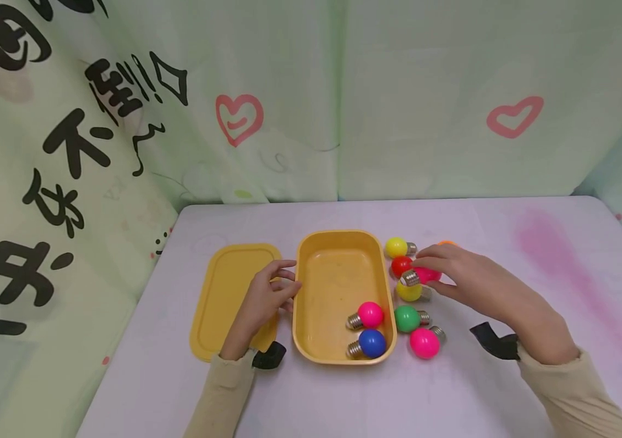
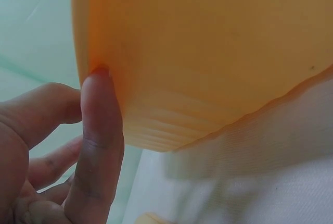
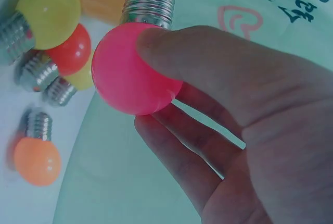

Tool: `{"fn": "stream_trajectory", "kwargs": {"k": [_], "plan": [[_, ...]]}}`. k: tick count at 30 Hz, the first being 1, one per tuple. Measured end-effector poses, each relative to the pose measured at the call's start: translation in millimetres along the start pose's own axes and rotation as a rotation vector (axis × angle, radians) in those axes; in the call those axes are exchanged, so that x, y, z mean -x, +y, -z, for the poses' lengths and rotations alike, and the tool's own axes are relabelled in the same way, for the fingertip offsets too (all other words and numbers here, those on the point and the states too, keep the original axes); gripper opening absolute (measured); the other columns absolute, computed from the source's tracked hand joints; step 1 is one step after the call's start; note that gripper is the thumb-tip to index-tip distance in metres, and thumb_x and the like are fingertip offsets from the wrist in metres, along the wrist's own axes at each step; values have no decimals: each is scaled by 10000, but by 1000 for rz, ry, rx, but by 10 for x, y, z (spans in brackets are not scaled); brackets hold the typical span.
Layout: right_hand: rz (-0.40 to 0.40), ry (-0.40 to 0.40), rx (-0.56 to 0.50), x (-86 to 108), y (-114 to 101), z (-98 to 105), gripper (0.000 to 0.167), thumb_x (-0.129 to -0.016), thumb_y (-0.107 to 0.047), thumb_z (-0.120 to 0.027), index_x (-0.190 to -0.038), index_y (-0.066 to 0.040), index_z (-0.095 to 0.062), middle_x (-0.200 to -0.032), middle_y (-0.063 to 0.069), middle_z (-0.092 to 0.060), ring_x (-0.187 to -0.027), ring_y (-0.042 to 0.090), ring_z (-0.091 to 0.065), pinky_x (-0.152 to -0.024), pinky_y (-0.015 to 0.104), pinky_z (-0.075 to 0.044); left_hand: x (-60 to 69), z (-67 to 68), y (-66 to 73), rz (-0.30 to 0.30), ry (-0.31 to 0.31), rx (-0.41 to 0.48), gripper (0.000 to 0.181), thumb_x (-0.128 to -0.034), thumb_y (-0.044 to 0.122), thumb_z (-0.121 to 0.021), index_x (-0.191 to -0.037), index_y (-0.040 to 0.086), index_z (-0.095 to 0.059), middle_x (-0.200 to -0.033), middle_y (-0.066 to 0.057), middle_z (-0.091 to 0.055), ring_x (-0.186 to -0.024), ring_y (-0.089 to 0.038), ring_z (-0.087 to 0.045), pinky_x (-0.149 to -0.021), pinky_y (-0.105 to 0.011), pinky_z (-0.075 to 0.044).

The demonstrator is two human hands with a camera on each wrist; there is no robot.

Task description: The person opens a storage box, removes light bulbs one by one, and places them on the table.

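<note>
My right hand (image 1: 466,277) pinches a pink light bulb (image 3: 132,70) by its round part between thumb and fingers, its metal screw base pointing away from the palm. This bulb is over other bulbs to the right of a yellow box (image 1: 332,274). Inside the box, near its front right corner, lie another pink bulb (image 1: 370,314) and a blue bulb (image 1: 373,343). My left hand (image 1: 269,295) touches the box's left side with its fingertips, fingers loosely extended. In the left wrist view one fingertip (image 2: 99,86) rests against the outer wall below the rim.
A flat yellow lid (image 1: 225,292) lies left of the box, partly under the left hand. Right of the box are a red bulb (image 1: 400,266), yellow bulbs (image 1: 396,247), a green bulb (image 1: 407,319), a pink one and an orange bulb (image 3: 37,161). A printed curtain (image 1: 414,121) hangs behind the table.
</note>
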State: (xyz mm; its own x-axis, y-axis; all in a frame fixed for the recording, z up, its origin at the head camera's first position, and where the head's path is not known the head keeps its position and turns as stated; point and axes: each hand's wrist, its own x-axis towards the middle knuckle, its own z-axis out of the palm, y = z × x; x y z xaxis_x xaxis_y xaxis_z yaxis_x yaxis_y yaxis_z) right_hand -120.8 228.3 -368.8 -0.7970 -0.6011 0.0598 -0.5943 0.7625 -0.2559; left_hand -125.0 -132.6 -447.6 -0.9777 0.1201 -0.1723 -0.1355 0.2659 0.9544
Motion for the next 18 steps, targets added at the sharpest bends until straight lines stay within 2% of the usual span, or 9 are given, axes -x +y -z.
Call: {"fn": "stream_trajectory", "kwargs": {"k": [5, 13, 18], "plan": [[-23, -3, 22, 40, 111, -49, 413, -801, -98, -819, -1195, -79, -698, -1249, 131, -628, -1168, 330, -571, -865, 477, -575, -6, 1, -17, -1, 0, -4, 479, -911, 83, -712, -1361, 79, -546, -1078, -139, -587, -627, -186, -629, -608, -294, -596], [-118, -52, 16, 92, 261, -119, 495, -799, -131, -828, -1265, -81, -669, -1267, 141, -625, -1179, 354, -568, -872, 497, -572, -7, -2, -11, 3, 1, -4, 477, -910, 85, -713, -1359, 92, -549, -1092, -137, -586, -672, -189, -637, -612, -293, -597], [-154, -59, 22, 107, 339, -166, 473, -776, -116, -843, -1221, -68, -687, -1221, 150, -642, -1148, 367, -582, -867, 501, -573, -7, -4, 0, 6, 6, -4, 476, -907, 88, -717, -1354, 97, -554, -1094, -134, -589, -712, -188, -645, -615, -298, -599]]}}
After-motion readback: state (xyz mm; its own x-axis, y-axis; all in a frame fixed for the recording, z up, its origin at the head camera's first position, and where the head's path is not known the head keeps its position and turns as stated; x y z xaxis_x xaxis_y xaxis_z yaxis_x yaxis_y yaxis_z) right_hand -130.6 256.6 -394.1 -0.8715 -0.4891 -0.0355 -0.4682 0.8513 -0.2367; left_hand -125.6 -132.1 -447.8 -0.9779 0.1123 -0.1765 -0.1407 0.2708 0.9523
